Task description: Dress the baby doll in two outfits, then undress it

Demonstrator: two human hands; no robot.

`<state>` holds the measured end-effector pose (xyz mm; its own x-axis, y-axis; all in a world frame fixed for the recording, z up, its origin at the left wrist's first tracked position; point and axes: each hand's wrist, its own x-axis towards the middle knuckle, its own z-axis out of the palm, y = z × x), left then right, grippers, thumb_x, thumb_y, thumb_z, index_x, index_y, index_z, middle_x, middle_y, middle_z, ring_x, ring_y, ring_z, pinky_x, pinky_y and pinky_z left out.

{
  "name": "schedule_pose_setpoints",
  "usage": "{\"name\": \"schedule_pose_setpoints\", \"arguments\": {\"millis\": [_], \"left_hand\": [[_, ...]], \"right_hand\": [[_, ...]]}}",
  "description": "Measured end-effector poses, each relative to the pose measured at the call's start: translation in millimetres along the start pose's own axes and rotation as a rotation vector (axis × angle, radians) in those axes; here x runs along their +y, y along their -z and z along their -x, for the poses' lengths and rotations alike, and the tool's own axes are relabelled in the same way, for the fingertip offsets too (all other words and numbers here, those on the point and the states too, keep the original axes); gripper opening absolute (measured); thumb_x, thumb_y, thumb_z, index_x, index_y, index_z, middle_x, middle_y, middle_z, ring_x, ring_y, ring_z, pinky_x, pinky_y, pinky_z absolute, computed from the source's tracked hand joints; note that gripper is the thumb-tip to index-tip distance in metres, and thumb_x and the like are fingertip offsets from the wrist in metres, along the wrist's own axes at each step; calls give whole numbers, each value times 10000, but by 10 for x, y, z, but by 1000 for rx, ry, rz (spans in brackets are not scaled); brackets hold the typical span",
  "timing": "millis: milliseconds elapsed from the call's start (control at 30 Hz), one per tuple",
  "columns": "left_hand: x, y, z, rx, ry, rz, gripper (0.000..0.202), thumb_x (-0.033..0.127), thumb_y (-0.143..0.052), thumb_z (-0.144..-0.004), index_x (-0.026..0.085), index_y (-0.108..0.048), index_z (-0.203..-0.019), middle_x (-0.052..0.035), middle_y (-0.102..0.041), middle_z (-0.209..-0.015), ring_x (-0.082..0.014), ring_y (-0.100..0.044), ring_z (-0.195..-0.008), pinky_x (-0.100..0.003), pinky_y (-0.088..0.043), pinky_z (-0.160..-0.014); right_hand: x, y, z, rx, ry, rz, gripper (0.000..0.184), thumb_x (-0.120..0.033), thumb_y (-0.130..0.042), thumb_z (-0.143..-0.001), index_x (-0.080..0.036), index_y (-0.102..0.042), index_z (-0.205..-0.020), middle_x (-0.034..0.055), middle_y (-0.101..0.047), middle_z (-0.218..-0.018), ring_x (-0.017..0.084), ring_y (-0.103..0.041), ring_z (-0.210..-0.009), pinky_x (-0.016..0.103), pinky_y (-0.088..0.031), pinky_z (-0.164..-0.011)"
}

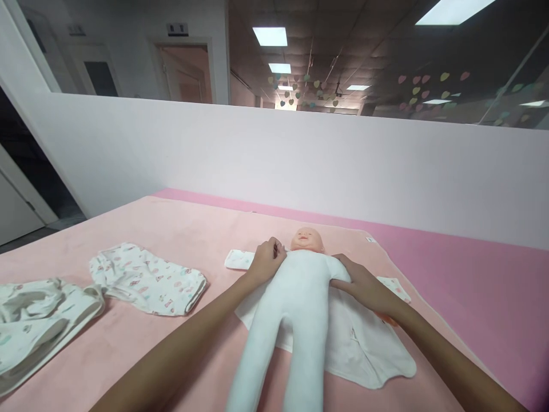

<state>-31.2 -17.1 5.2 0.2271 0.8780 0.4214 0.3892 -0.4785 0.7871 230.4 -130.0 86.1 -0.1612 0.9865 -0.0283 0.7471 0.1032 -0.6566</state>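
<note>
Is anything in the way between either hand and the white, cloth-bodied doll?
Nothing visible: the right hand holds the white, cloth-bodied doll by one arm; the left hand is at its other shoulder.

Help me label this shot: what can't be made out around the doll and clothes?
Feet of the doll: head view, cut off by the bottom edge.
Middle of the white garment: head view, hidden under the doll.
What the left hand pinches, if anything: head view, hidden by the hand itself.
Doll's arm at the right hand: head view, partly covered by that hand.
Rest of the far-left clothing: head view, past the left edge.
</note>
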Motion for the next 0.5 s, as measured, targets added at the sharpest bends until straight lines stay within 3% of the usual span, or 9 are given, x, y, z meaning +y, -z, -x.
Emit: {"name": "schedule_pose_setpoints", "arguments": {"millis": [200,400,500], "left_hand": [[-2,235,-139,-213,-8,-99,216,401,-529,-996,236,-586,-869,-27,-687,-806,-203,-605,-719,-322,-430,-667],[-214,530,-214,-328,33,-252,344,570,-567,-971,270,-700,-1073,-103,-750,-1093,-315,-623,-1180,-352,-484,-848],[-348,551,-180,-406,75,-262,439,652,-533,-968,282,-718,-1114,-110,-748,-1173,-332,-610,-1230,-387,-476,-937]], "right_hand": [[160,-30,-111,1,-5,-33,489,-569,-630,-938,-295,-591,-1341,91,-667,-1406,346,-632,-1257,466,-516,-1016],[414,-79,-190,-82,-36,25,427,-541,-606,-941,-293,-615,-1289,60,-722,-1335,343,-668,-1213,448,-513,-990],[493,-105,-240,-126,-59,90,411,-556,-585,-956,-271,-615,-1250,78,-731,-1314,344,-677,-1179,445,-509,-973]]}}
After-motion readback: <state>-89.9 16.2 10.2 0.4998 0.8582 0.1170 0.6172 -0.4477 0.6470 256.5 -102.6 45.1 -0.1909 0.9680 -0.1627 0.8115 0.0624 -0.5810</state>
